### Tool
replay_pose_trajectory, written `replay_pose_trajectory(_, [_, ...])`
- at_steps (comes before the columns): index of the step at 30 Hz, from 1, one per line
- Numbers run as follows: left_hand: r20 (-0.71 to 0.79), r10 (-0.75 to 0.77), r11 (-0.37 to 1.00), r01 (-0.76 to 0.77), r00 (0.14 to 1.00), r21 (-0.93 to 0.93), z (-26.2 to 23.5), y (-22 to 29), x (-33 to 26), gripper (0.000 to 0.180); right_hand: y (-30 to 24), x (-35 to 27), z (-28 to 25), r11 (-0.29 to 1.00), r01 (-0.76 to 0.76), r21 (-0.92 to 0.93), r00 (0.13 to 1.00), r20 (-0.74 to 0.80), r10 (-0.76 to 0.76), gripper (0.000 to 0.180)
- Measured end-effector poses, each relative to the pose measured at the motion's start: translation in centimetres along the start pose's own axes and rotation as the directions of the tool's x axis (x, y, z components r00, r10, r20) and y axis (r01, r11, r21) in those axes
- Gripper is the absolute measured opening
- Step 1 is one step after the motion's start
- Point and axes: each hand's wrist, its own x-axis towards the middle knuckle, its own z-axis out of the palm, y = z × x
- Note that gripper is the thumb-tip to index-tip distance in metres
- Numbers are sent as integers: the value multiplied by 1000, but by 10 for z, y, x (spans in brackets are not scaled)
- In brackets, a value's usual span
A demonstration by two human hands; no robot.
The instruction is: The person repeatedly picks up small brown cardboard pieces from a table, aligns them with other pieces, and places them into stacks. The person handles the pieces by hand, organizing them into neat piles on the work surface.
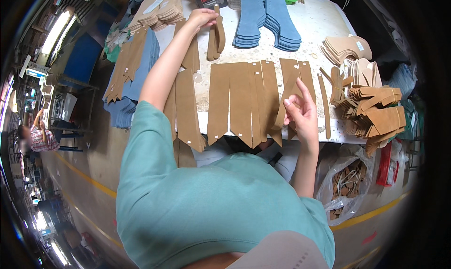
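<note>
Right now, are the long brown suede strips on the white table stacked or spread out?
Spread out: the long brown suede strips lie flat, side by side, pointed ends overhanging the table.

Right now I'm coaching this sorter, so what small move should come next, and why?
Probably draw the left hand back with the small tan pieces it is touching at the far side of the white table. The right hand hovers open over the row of long tan strips near the table's front edge, holding nothing that shows.
</note>
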Motion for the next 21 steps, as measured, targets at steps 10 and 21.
replay_pose_trajectory(10, [-210, 643, 656, -388, 736, 648, 35, -4, -30, 38, -11, 1, -12, 993, -95, -70, 989, 104, 102, 41])
replay_pose_trajectory(21, [920, 228, 929, -354, 320, -107, 83, 37, -189, 43, -11, 16, 9, 988, -140, 66, 919, 381, 105, 26])
